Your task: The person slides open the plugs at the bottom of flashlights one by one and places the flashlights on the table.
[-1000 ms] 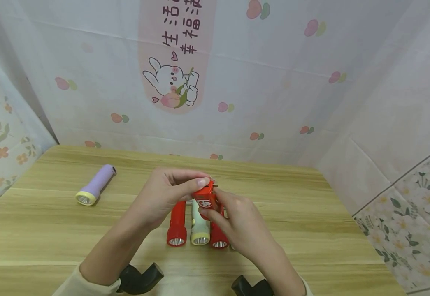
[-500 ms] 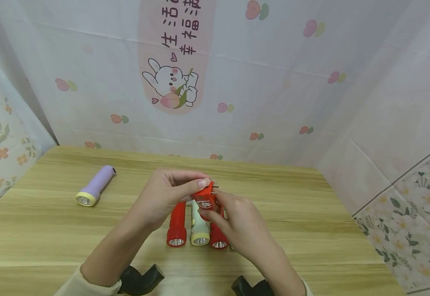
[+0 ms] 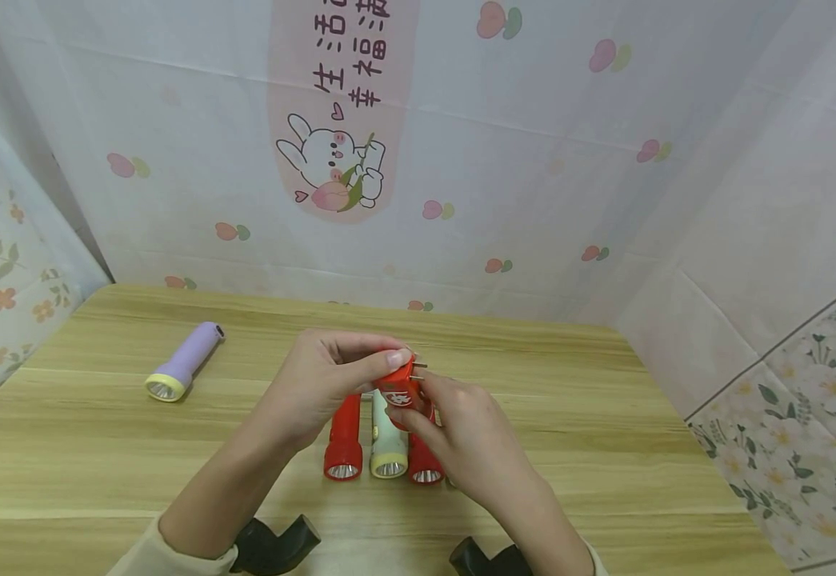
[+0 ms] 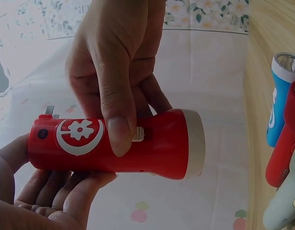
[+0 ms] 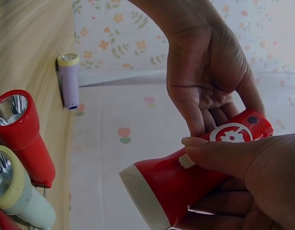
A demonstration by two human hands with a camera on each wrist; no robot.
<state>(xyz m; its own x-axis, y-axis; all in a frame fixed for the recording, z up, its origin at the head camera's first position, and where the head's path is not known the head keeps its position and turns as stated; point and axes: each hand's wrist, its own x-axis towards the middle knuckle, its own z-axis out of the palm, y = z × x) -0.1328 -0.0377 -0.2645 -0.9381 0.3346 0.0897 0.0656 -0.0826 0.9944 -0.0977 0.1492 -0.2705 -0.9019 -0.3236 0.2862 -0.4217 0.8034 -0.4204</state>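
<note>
A red flashlight (image 4: pixel 152 151) with a cream head, a cream slide switch and a white moon-and-flower emblem is held up between both hands. Two metal plug prongs (image 3: pixel 418 371) stick out from its tail end. In the head view, my left hand (image 3: pixel 310 380) pinches that tail, thumb on the end. My right hand (image 3: pixel 481 436) grips the body from the other side; in the right wrist view its thumb (image 5: pixel 229 155) lies beside the slide switch (image 5: pixel 187 161). Part of the flashlight is hidden by the right fingers in the head view.
Below the hands lie a red flashlight (image 3: pixel 344 448), a pale green one (image 3: pixel 389 452) and another red one (image 3: pixel 426 466) in a row. A blue flashlight (image 4: pixel 277 93) ends the row. A purple flashlight (image 3: pixel 190 356) lies apart at left. Printed cloth (image 3: pixel 497 160) backs the wooden table (image 3: pixel 101 464).
</note>
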